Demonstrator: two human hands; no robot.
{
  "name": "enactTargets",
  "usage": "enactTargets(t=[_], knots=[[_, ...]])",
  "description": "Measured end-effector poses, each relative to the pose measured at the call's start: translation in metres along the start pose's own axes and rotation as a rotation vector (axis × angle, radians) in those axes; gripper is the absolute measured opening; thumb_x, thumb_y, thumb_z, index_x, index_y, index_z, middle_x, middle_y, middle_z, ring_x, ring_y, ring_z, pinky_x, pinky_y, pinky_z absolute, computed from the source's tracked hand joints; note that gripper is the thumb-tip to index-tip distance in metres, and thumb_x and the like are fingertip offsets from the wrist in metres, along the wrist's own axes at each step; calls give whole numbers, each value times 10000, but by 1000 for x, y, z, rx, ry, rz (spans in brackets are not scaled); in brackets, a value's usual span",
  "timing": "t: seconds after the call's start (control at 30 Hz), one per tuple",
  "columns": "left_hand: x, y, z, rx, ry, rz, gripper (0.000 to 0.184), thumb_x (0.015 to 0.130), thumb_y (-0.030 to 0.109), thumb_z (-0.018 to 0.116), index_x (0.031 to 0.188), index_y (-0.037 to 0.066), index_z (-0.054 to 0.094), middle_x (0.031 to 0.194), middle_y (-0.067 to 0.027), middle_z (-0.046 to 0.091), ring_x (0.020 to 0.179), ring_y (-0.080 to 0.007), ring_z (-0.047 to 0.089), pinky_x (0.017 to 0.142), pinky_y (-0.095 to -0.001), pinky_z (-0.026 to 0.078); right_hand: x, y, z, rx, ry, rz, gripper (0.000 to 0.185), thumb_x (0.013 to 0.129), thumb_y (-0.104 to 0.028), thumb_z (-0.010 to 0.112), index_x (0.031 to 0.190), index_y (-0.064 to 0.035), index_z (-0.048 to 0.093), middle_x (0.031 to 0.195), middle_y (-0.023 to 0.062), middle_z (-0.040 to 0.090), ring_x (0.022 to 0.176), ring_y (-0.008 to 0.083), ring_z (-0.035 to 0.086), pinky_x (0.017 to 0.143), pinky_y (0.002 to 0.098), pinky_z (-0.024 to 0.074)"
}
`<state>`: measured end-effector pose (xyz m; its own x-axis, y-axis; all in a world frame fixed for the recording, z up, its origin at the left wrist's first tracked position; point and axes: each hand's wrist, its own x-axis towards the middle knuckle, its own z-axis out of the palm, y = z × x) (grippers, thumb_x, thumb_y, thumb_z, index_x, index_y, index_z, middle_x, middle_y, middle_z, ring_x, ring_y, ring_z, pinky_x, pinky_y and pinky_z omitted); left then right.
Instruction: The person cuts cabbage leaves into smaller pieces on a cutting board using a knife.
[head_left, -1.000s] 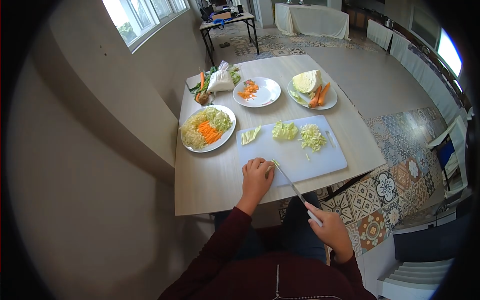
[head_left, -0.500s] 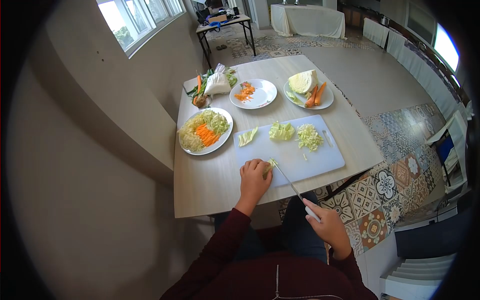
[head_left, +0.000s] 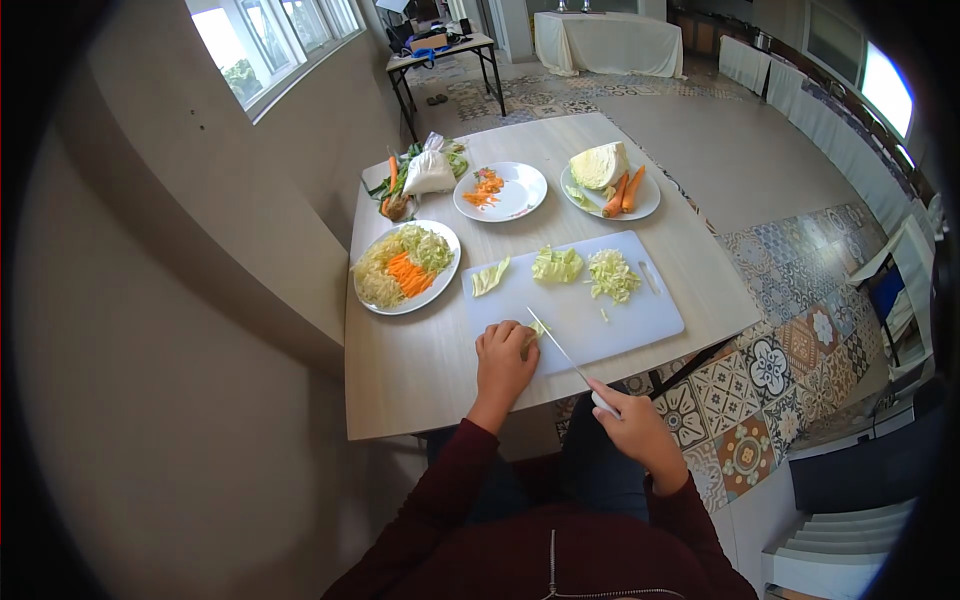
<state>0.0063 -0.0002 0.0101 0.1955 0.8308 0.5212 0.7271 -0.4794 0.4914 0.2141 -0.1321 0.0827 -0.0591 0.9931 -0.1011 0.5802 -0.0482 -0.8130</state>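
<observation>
My left hand [head_left: 505, 362] presses its curled fingers on a small piece of cabbage [head_left: 537, 328] at the near left edge of the white cutting board [head_left: 580, 325]. My right hand [head_left: 635, 425] is closed round the white handle of a knife [head_left: 562, 351], whose blade points up and left over the board, just right of the cabbage piece. Farther back on the board are a flat cabbage leaf [head_left: 490, 278], a clump of leaf pieces [head_left: 556, 265] and a pile of shredded cabbage [head_left: 612, 276].
Left of the board is a plate [head_left: 446, 286] of shredded vegetables. Behind stand a plate [head_left: 526, 196] with carrot bits and a plate [head_left: 650, 197] with a cabbage wedge and carrots. A white bag [head_left: 430, 172] lies among greens at the table's back left. A wall [head_left: 270, 220] borders the left.
The knife and my right hand have moved slightly left and up, and the blade tip now reaches farther past the cabbage piece. My left hand keeps its hold. The view has shifted a little.
</observation>
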Motion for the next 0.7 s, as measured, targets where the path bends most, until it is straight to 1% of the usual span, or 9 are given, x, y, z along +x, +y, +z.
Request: enactTargets(t=[0.1, 0.2, 0.33, 0.4, 0.5, 0.6, 0.7], knots=[[0, 0, 0, 1, 1, -1, 171, 797, 121, 715, 968, 114, 705, 1040, -49, 648, 1045, -278, 583, 940, -425, 405, 20, -2, 5, -10, -2, -24, 475, 928, -200, 610, 1400, -155, 593, 991, 279, 684, 900, 461, 663, 803, 464, 538], [-1, -3, 3, 1, 9, 12, 167, 801, 128, 715, 967, 115, 697, 1037, -46, 640, 1042, -274, 576, 933, -432, 402, 36, 11, 17, 6, 49, -128, 478, 926, -199, 610, 1400, -146, 593, 999, 291, 677, 917, 459, 663, 817, 461, 534], [-1, -2, 1, 10, 3, -1, 189, 801, 120, 711, 991, 123, 713, 1038, -48, 648, 1046, -278, 583, 940, -430, 404, 26, 0, 12, 0, 24, -54, 484, 922, -197, 611, 1402, -140, 591, 1001, 295, 674, 925, 456, 664, 820, 452, 532], [-1, -2, 1, 11, -4, 14, 192, 821, 124, 708, 1013, 125, 716, 1050, -44, 639, 1055, -274, 570, 936, -435, 397, 16, -1, 6, -8, 9, -14, 485, 920, -198, 614, 1402, -142, 592, 998, 290, 677, 918, 453, 665, 813, 450, 533], [-1, -3, 2, 2, -1, 29, 186, 845, 123, 701, 1029, 134, 724, 1057, -38, 637, 1054, -270, 566, 931, -437, 393, 4, 13, 3, 23, 47, -91, 490, 916, -146, 638, 1404, -152, 592, 962, 282, 674, 752, 366, 664, 752, 364, 517], [0, -2, 1, 1, 2, 33, 174, 857, 120, 696, 1026, 142, 731, 1058, -32, 642, 1048, -268, 571, 930, -437, 394, -4, -5, -10, -6, -11, 25, 488, 913, -144, 642, 1399, -137, 594, 1054, 273, 689, 830, 378, 698, 793, 357, 529], [0, -1, 1, 6, 14, 39, 166, 858, 120, 698, 1017, 146, 736, 1057, -29, 646, 1044, -266, 575, 930, -435, 395, 1, 12, -2, 8, 71, -90, 485, 915, -149, 641, 1396, -118, 592, 1115, 268, 689, 909, 385, 712, 824, 353, 534]])
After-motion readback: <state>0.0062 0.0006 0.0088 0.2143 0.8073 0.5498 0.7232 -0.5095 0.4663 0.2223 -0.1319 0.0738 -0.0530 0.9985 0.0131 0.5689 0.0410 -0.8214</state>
